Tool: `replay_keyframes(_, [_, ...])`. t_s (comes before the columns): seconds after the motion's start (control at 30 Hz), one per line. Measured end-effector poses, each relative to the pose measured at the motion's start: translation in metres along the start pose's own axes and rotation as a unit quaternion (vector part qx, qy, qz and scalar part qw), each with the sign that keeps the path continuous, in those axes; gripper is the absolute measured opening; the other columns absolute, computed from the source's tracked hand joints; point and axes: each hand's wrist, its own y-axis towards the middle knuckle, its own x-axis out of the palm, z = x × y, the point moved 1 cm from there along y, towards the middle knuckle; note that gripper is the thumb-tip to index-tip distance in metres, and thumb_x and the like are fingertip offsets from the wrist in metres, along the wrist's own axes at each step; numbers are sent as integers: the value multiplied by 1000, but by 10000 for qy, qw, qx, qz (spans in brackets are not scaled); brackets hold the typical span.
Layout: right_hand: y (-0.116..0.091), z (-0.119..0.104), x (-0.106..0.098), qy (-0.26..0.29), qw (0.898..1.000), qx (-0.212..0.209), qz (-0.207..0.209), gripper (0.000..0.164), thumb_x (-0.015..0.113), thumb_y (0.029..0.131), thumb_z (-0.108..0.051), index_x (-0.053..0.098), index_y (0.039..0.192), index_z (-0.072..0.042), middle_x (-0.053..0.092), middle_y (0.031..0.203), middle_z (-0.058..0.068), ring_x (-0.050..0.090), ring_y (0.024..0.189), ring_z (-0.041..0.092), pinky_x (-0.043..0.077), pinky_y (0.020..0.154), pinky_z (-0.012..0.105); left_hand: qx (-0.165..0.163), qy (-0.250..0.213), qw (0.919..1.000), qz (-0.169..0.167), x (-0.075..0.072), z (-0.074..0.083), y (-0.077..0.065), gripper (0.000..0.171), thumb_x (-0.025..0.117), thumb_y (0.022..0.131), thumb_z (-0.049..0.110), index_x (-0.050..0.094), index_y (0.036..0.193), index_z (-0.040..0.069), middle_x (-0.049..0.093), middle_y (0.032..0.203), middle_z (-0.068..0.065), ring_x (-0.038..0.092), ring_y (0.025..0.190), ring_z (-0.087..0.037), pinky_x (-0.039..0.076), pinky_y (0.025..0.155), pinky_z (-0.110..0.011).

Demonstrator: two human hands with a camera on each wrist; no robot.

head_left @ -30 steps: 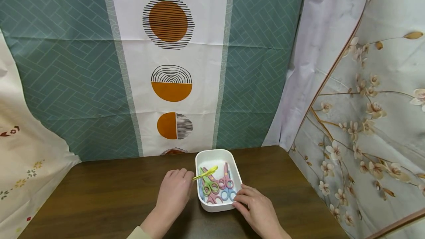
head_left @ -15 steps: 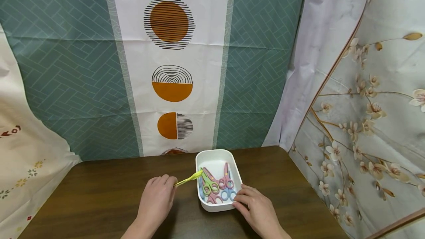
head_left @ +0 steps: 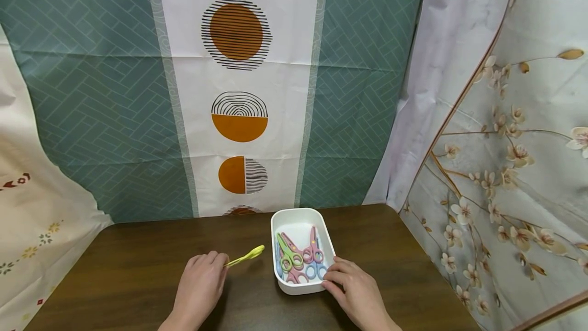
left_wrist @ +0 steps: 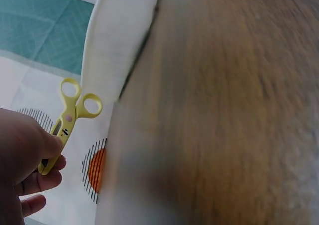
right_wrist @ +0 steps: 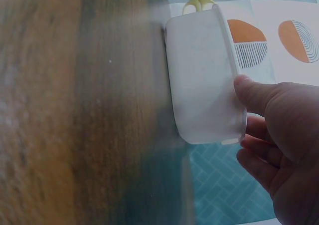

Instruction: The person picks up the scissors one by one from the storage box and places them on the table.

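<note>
My left hand [head_left: 202, 282], above the table left of the white container, pinches a pair of yellow scissors [head_left: 248, 255] by the blades. In the left wrist view, the finger loops of these yellow scissors [left_wrist: 69, 116] point away from the hand. The white container [head_left: 300, 288] stands at the table's middle right. My right hand [head_left: 356, 290] grips its near right corner, thumb on the near wall and fingers at the right side. Inside lie green scissors [head_left: 288, 253], pink scissors [head_left: 313, 246] and blue scissors [head_left: 316, 270], with more pink and blue pieces partly covered.
The dark wooden table [head_left: 151, 254] extends left and right of the container. A green and white patterned curtain [head_left: 248, 75] hangs behind its far edge. Floral cloth [head_left: 510, 178] borders the right side, and cream cloth [head_left: 41, 218] the left.
My left hand has carried the yellow scissors left and toward me, from over the container to a spot beside it. My right hand and the container have stayed in place.
</note>
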Motion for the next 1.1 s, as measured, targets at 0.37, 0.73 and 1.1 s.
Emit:
replay_keyframes(0.37, [1, -2, -3, 41, 9999, 66, -98, 7, 91, 93, -30, 84, 93, -31, 74, 107, -17, 71, 127, 20, 63, 94, 45, 444, 61, 9989, 120, 2, -12, -7, 34, 96, 79, 1, 67, 90, 16, 58, 82, 7, 63, 76, -20, 56, 89, -53])
replay_keyframes(0.73, [1, -2, -3, 70, 9991, 259, -335, 6, 90, 93, -31, 84, 94, -29, 74, 108, -16, 69, 130, 19, 62, 96, 46, 612, 205, 9970, -416, 6, -28, -13, 32, 95, 80, 2, 71, 90, 21, 64, 85, 8, 66, 84, -22, 56, 92, -56])
replay_keyframes(1.1, [0, -1, -3, 114, 9994, 200, -270, 7, 91, 93, -29, 84, 93, -29, 74, 107, -16, 70, 129, 21, 62, 96, 46, 932, 606, 9917, -648, 15, -46, -15, 29, 91, 81, -5, 75, 95, 15, 67, 88, 0, 66, 85, -26, 59, 85, -54])
